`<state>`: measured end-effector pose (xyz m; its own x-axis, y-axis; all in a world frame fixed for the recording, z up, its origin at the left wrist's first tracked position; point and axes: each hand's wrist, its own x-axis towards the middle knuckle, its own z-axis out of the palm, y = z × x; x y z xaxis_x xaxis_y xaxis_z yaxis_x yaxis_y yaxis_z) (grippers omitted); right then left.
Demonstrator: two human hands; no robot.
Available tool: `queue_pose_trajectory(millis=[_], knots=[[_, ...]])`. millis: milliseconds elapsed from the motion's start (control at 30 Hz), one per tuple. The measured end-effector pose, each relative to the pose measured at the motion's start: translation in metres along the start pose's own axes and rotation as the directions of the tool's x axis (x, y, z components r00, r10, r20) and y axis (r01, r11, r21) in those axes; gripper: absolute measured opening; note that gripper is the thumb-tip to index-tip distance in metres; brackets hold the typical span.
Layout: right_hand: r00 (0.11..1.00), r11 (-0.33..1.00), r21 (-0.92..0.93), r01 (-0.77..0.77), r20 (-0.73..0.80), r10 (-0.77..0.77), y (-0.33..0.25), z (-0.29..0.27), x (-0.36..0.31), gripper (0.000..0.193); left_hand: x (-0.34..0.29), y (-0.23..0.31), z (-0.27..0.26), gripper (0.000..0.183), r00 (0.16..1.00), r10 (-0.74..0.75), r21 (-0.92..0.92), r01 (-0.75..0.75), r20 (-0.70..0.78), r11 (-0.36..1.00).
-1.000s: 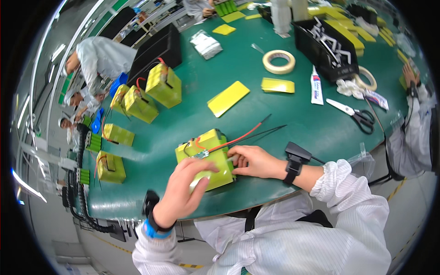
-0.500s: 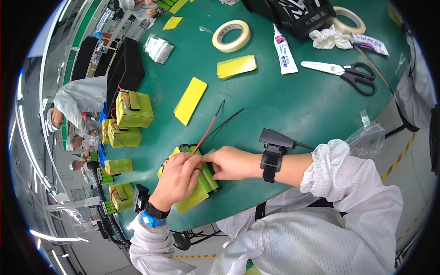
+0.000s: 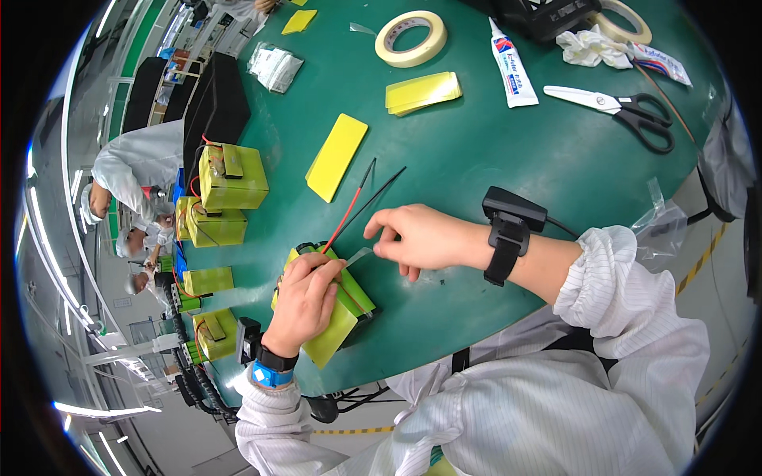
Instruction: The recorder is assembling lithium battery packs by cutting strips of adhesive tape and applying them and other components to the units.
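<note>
On the green table near me sits a battery pack [image 3: 357, 300] of green cells with yellow sheet on it, a red and a black wire rising from its far end. My left hand [image 3: 303, 297] lies over its top and grips it, fingertips at the near end of a strip of clear tape [image 3: 359, 256]. The tape's other end is pinched between the thumb and finger of my right hand [image 3: 419, 238], raised just right of the pack. Beyond the wires lie yellow sheets [image 3: 337, 157].
Wrapped battery packs [image 3: 232, 176] line the left edge. Farther off lie a tape roll [image 3: 410, 38], more yellow sheets [image 3: 423, 93], a white glue tube [image 3: 514, 67], scissors [image 3: 619, 107], crumpled tissue [image 3: 593, 47] and a black bin [image 3: 532, 16]. Co-workers [image 3: 143, 163] sit at the left.
My right hand has moved up and right off the pack, drawing the clear tape strip out taut. My left hand stays on the pack. The view has shifted slightly.
</note>
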<state>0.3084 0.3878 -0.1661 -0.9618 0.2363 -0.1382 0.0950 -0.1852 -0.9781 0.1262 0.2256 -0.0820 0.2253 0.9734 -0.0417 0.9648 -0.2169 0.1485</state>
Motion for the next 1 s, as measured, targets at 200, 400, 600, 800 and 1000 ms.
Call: queue_pose_trajectory(millis=[200, 400, 600, 800, 1000], knots=[[0.869, 0.835, -0.412, 0.364, -0.172, -0.464, 0.028, 0.021, 0.013, 0.028, 0.0, -0.002, 0.003, 0.04, 0.999, -0.009, -0.029, 0.008, -0.033, 1.0], [0.838, 0.839, -0.367, 0.402, -0.223, -0.499, 0.012, 0.003, 0.011, 0.013, 0.004, 0.002, 0.004, 0.05, 0.998, -0.003, -0.022, 0.002, -0.058, 1.0], [0.876, 0.798, -0.446, 0.405, -0.062, -0.479, -0.016, -0.017, -0.009, 0.014, 0.007, -0.005, 0.009, 0.063, 0.986, 0.148, 0.047, -0.145, -0.078, 0.988], [0.914, 0.77, -0.53, 0.355, 0.023, -0.406, -0.021, -0.034, -0.007, 0.016, 0.007, -0.006, 0.005, 0.068, 0.99, 0.139, 0.01, -0.139, -0.037, 0.99], [0.904, 0.992, -0.007, 0.129, 0.413, -0.115, -0.019, -0.03, 0.017, 0.022, -0.007, -0.013, 0.018, 0.084, 0.987, 0.064, -0.015, -0.066, -0.147, 0.998]])
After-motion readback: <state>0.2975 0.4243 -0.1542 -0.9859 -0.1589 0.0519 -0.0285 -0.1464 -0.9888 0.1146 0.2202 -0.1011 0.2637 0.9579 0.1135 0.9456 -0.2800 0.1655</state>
